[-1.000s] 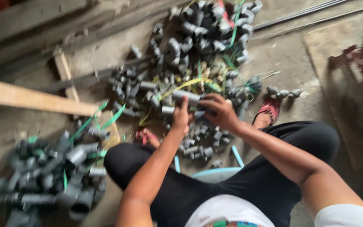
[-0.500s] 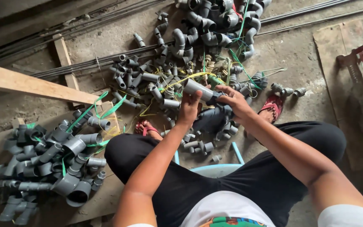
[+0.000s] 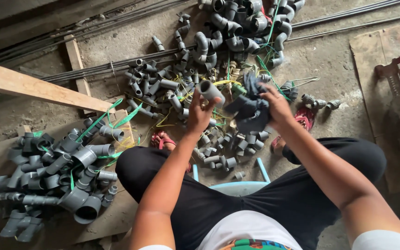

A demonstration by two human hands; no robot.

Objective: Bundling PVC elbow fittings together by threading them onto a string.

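Grey pipe fitting (image 3: pixel 210 91) at upper centre of frame, raised above the floor, gripped by the left hand (image 3: pixel 200 113). Right hand (image 3: pixel 276 105) just beside it, clenched on a dark rag (image 3: pixel 251 107). Loose fittings (image 3: pixel 181 88) on the floor beneath; another heap (image 3: pixel 56 171) at lower left; wooden plank (image 3: pixel 33 87) at left
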